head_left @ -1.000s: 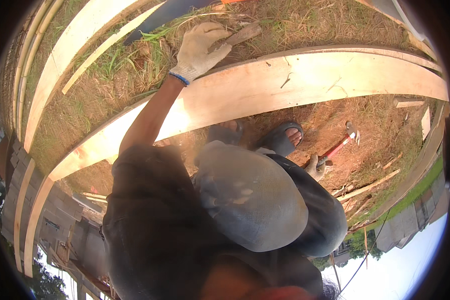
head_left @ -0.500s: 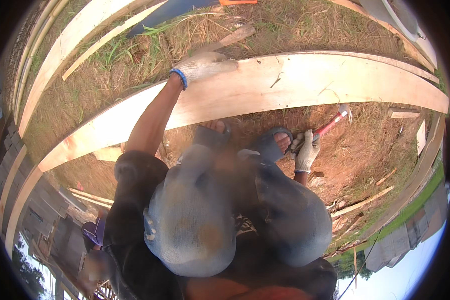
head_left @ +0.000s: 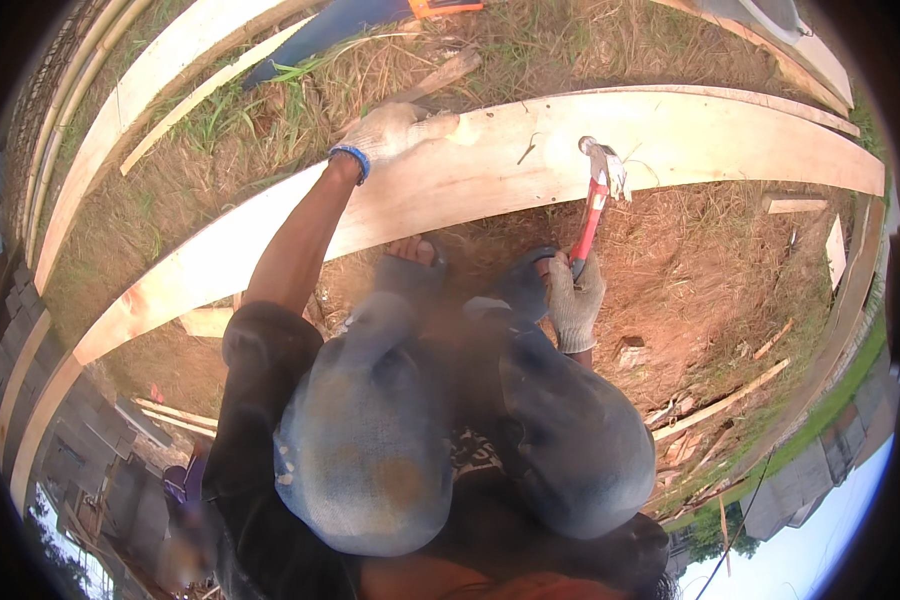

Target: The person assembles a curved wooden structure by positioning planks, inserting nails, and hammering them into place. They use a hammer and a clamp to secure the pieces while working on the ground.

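A long pale wooden board [head_left: 490, 160] lies across the ground beyond my feet, its outline bent by the lens. My left hand [head_left: 390, 132], in a whitish knit glove with a blue cuff, grips the board's far edge, thumb along the face and the other fingers partly hidden. My right hand [head_left: 576, 305], gloved too, is closed around the lower handle of a red claw hammer [head_left: 594, 205]. The hammer's metal head appears over the board, right of a thin dark nail-like piece [head_left: 528, 148]; whether it touches the wood I cannot tell.
A blue-bladed handsaw [head_left: 335, 32] with an orange handle lies at the far side. More boards [head_left: 135, 100] run along the left, and wood scraps [head_left: 798, 205] lie at right. My sandalled foot [head_left: 410, 255] is close to the board's near edge.
The hammer has swung up and left from the ground to over the board, my right hand moving left with it. My left hand keeps its place on the board; the view has shifted slightly.
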Available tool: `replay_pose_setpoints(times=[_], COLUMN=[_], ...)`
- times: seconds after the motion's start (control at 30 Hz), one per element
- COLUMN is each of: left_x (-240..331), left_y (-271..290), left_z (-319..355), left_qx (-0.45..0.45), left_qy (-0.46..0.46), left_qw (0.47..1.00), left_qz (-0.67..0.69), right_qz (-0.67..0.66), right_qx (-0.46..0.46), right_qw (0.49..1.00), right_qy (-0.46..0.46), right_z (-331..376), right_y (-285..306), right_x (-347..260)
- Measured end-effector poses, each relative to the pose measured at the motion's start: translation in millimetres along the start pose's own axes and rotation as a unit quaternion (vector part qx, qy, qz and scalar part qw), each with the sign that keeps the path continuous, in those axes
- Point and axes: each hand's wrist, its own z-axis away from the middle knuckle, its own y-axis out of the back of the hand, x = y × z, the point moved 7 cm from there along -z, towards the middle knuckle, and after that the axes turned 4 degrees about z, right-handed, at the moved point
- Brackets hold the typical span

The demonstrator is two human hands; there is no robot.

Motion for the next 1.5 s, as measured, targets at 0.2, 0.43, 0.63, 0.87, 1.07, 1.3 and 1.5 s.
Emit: replay_pose_setpoints(times=[0.2, 0.43, 0.63, 0.87, 1.07, 1.3, 1.5], left_x=[7, 14, 48, 14, -5, 1, -3], left_y=[0, -4, -12, -3, -2, -3, 0], left_z=[1, -11, -42, 3, 9, 3, -1], left_qx=[-0.010, -0.032, 0.024, -0.002, -0.029, -0.036, -0.020], left_qy=[-0.019, -0.114, -0.105, -0.143, -0.083, -0.066, -0.072], left_qw=[0.999, 0.986, 0.993, 0.955, 0.992, 0.997, 0.997], left_qz=[0.024, 0.114, 0.040, 0.260, 0.090, 0.030, -0.001], right_qz=[0.156, 0.084, 0.108, 0.177, 0.163, 0.143, 0.147], right_qx=[-0.111, -0.083, -0.121, -0.138, -0.108, -0.021, 0.006], right_qw=[0.978, 0.990, 0.983, 0.967, 0.963, 0.959, 0.954], right_qy=[0.083, 0.078, 0.081, 0.122, 0.184, 0.242, 0.260], right_z=[-24, -32, -36, -39, -30, -33, -25], right_y=[-42, -34, -36, -63, -52, -48, -27], right_x=[-41, -30, -43, -51, -73, -72, -98])
